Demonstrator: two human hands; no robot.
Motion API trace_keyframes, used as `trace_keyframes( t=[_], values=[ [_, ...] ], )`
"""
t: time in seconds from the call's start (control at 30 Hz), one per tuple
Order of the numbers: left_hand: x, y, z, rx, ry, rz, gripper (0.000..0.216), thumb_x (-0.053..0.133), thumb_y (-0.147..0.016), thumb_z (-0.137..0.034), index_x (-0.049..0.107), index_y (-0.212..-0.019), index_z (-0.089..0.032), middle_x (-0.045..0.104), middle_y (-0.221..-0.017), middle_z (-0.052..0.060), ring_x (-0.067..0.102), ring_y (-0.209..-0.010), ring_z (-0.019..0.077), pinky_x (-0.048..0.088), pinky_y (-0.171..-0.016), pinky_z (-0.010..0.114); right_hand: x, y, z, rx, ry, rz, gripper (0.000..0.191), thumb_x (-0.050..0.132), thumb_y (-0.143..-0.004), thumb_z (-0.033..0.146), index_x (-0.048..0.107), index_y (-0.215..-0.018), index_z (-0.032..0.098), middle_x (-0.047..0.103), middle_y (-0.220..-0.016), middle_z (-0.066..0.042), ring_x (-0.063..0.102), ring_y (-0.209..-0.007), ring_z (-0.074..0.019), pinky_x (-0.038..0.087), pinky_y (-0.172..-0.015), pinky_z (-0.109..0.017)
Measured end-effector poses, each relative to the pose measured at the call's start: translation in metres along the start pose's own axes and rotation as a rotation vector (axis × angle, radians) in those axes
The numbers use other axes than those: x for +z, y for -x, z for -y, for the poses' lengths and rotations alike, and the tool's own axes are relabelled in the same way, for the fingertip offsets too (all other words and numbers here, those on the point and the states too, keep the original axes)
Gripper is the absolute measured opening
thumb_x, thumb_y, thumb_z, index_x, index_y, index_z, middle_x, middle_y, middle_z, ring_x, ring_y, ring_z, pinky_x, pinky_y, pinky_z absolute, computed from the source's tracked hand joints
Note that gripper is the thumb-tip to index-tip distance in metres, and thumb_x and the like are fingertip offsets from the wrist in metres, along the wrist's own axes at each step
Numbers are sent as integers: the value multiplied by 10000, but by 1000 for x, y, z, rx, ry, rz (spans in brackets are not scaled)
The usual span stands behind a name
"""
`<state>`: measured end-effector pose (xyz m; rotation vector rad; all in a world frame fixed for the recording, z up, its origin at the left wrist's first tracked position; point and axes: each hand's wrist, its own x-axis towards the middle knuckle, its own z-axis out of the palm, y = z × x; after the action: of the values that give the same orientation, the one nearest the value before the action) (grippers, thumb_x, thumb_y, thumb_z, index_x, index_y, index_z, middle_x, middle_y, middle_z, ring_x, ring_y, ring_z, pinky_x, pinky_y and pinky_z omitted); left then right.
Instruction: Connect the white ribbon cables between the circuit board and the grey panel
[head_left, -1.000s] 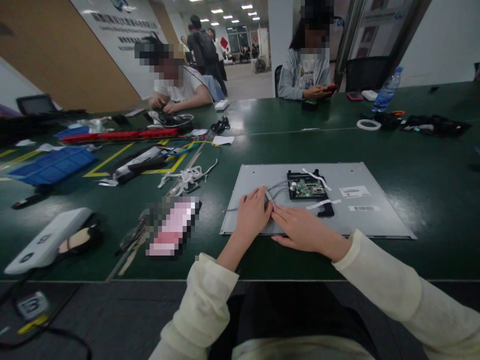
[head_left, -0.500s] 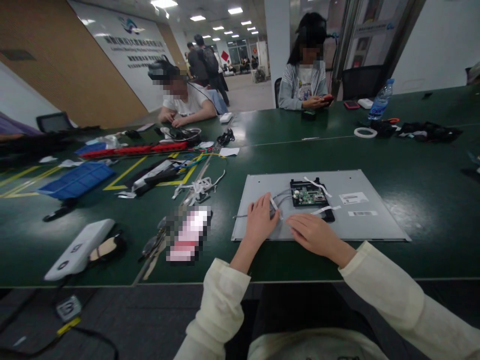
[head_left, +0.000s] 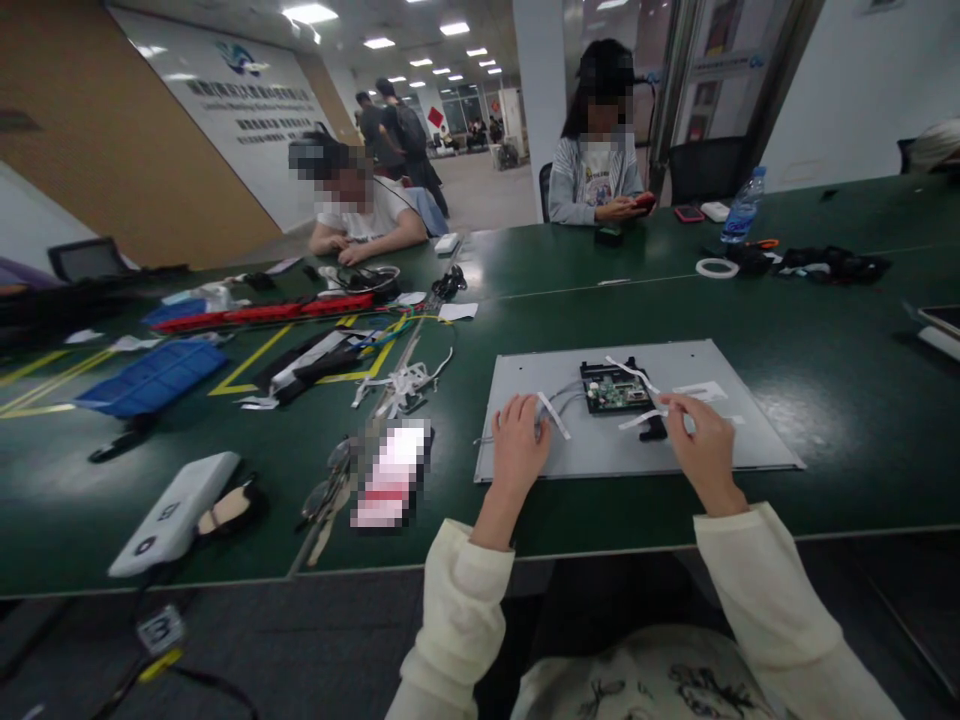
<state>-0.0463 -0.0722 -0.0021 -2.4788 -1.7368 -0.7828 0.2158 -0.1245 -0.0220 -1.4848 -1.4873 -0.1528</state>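
A flat grey panel (head_left: 600, 455) lies on the table before me, with a green circuit board (head_left: 615, 394) in a black bracket mounted on it. Grey cables (head_left: 568, 392) run from the board toward my left hand (head_left: 520, 440), which rests on the panel with its fingers laid over them. Beside that thumb is a white tape strip (head_left: 555, 417) across the cables. At the board's right edge, my right hand (head_left: 703, 445) has thumb and forefinger pinched at the end of a white tape strip (head_left: 634, 373). Another white strip (head_left: 637, 420) lies just below the board.
To the left are a phone (head_left: 394, 475), eyeglasses (head_left: 326, 485), a tangle of white strips (head_left: 405, 388), a white power bank (head_left: 176, 515) and a blue tray (head_left: 150, 378). A tape roll (head_left: 717, 268) and water bottle (head_left: 744, 207) stand farther back. Two people sit across the table.
My right hand has moved right, from the panel's front middle to the tape beside the board, and its fingers have pinched. My left hand stays over the cables. The view has shifted slightly.
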Motion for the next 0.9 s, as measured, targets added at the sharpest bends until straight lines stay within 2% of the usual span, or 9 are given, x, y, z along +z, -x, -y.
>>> trace_keyframes(
  t=[0.23, 0.6, 0.9],
  values=[
    [2, -2, 6, 2, -15, -80, 342, 477, -879, -198, 520, -1217, -176, 567, -1286, 109, 423, -1303, 262, 312, -1077, 461, 5, 0, -3, 56, -27, 102, 278, 434, -918, 301, 655, -1022, 171, 697, -1012, -81, 638, -946, -236, 482, -860, -385],
    [1, -4, 5, 36, 12, -68, 289, 476, -878, -177, 568, -1151, -181, 589, -1260, 100, 439, -1290, 253, 304, -1079, 465, 0, 4, -6, 71, -45, 138, 262, 450, -892, 246, 652, -1043, 176, 683, -1034, -83, 625, -959, -236, 484, -861, -403],
    [0, -2, 4, 51, 42, -50, 287, 479, -874, -166, 568, -1143, -206, 595, -1254, 83, 452, -1281, 244, 311, -1074, 466, -2, 9, 4, -60, -127, 244, 193, 484, -879, 208, 660, -957, 195, 675, -1035, -68, 616, -980, -216, 485, -911, -403]
  ],
)
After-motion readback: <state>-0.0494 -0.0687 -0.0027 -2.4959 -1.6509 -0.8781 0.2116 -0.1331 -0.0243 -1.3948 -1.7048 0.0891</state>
